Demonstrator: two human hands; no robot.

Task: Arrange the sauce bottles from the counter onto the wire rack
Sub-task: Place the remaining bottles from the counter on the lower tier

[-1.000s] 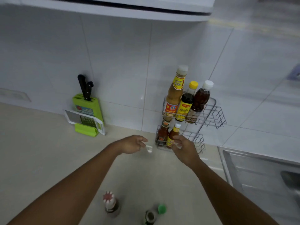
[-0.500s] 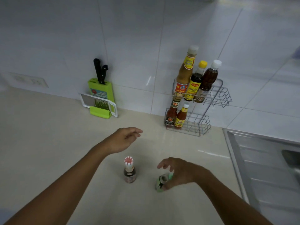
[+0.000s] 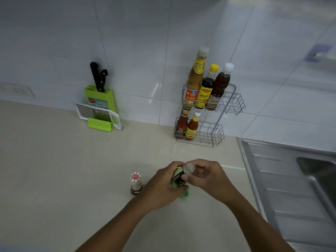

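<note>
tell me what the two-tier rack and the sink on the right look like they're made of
Wire rack: thin metal wire, likely chrome-plated or steel, judging by its silvery grey rods in an open grid.
Sink: apparently stainless steel with a brushed, dull sheen, shown by its grey pressed ridges and soft reflections.

Glossy white tiled wall with soft light glare, beige counter below, green knife block with grater at its back edge, steel sink at the right edge.
</note>
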